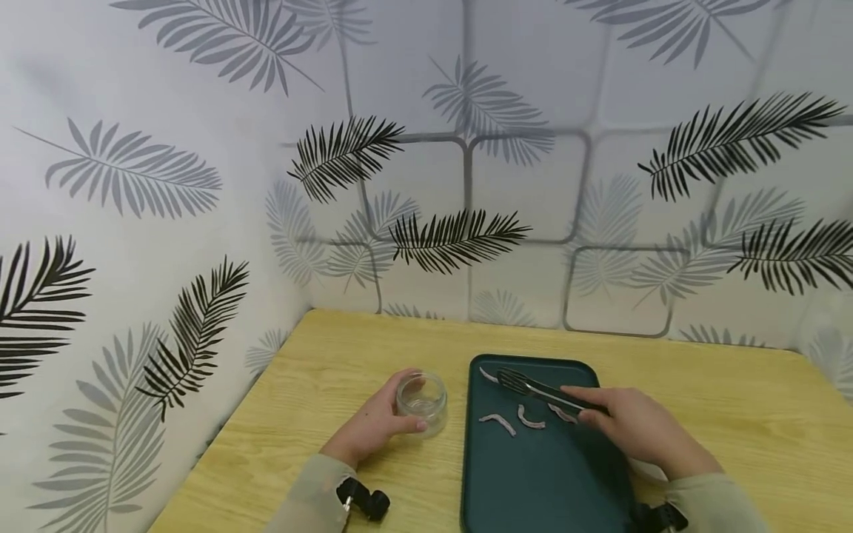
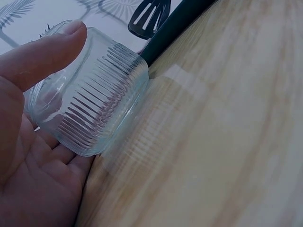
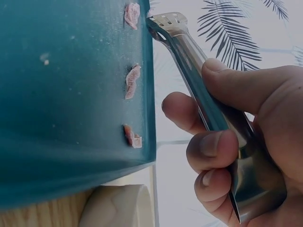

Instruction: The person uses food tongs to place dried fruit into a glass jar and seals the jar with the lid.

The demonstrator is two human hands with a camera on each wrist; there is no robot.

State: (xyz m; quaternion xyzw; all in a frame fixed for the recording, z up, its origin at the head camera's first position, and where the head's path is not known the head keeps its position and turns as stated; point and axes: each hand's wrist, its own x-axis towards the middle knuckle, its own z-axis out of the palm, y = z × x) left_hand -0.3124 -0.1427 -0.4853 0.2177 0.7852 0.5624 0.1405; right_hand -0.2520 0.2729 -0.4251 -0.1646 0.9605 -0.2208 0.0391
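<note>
A small clear ribbed glass jar (image 1: 422,400) stands on the wooden table just left of a dark green tray (image 1: 533,481). My left hand (image 1: 393,416) grips the jar (image 2: 94,104), thumb on its rim and palm against its side. My right hand (image 1: 603,416) holds metal tongs (image 1: 536,389) with a slotted black head, fingers curled round the handle (image 3: 203,99). The tongs' head hovers low over the far part of the tray. Several pale pink meat strips (image 1: 498,423) lie on the tray (image 3: 71,94), one (image 3: 131,80) close to the tongs' tips.
The table (image 1: 733,414) ends at leaf-patterned walls (image 1: 466,185) behind and on the left. A white object (image 3: 118,205) sits by the tray's right edge, under my right hand. Bare tabletop lies right of the tray.
</note>
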